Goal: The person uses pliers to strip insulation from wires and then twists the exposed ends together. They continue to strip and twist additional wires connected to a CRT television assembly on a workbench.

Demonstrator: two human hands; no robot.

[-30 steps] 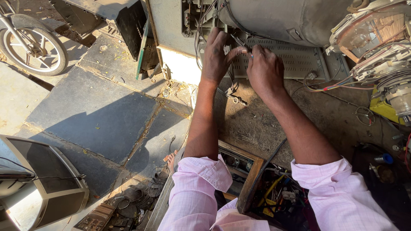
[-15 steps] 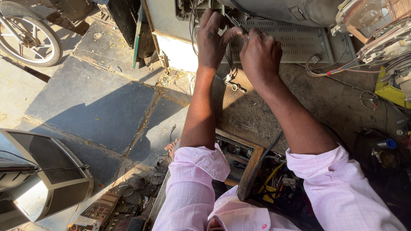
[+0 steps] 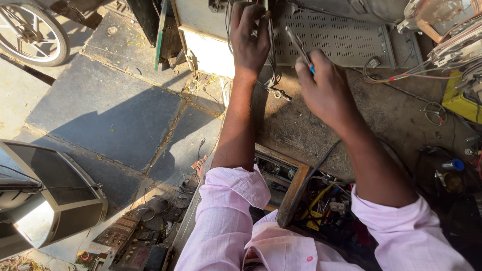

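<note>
Left hand [image 3: 249,37]: fingers curled on dark wires [image 3: 271,47] at one perforated grey panel [image 3: 336,37].
Right hand [image 3: 326,88]: closed around one blue-handled tool [image 3: 300,47].
Yellow box [image 3: 459,100]: one, far right.

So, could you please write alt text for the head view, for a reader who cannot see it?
A person in a pink shirt works on a grey perforated metal panel: the left hand grips cables at its edge, and the right hand holds a slim blue-handled tool. A wheel stands on the stone paving.

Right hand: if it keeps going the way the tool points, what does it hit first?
Likely the perforated metal panel: the right hand aims its thin tool up-left at it. Depth is unclear, so the dangling wires could come first.
</note>
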